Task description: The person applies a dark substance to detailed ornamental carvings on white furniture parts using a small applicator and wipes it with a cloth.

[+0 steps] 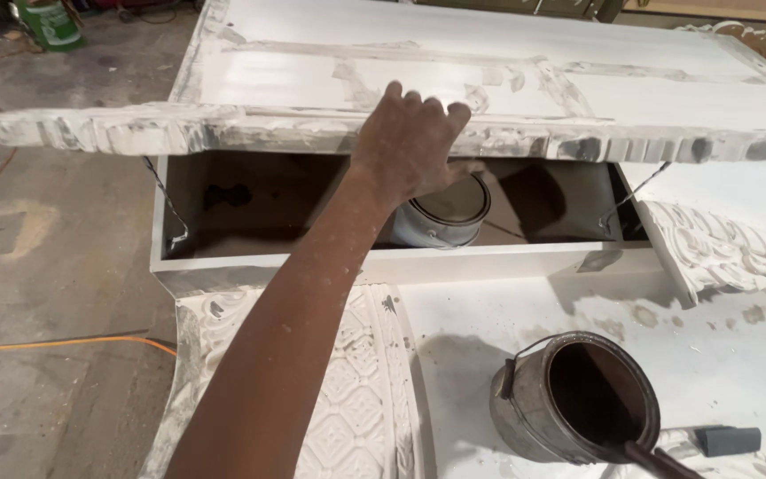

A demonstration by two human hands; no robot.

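My left hand (414, 146) grips the front edge of a white-painted hinged lid (312, 71), fingers over the top and thumb under it. The lid is raised over a long white box (259, 263) with a dark inside. A closed white paint can (449, 213) stands in the box, right behind my hand. Thin wire stays (166, 200) hold the lid at both ends. My right hand is out of view.
An open metal can (569, 399) of dark liquid stands on the white surface at lower right, with a stick in it and a foam brush (720, 439) beside it. Carved white panels (356, 390) lie in front. An orange cable (55, 342) crosses the concrete floor at left.
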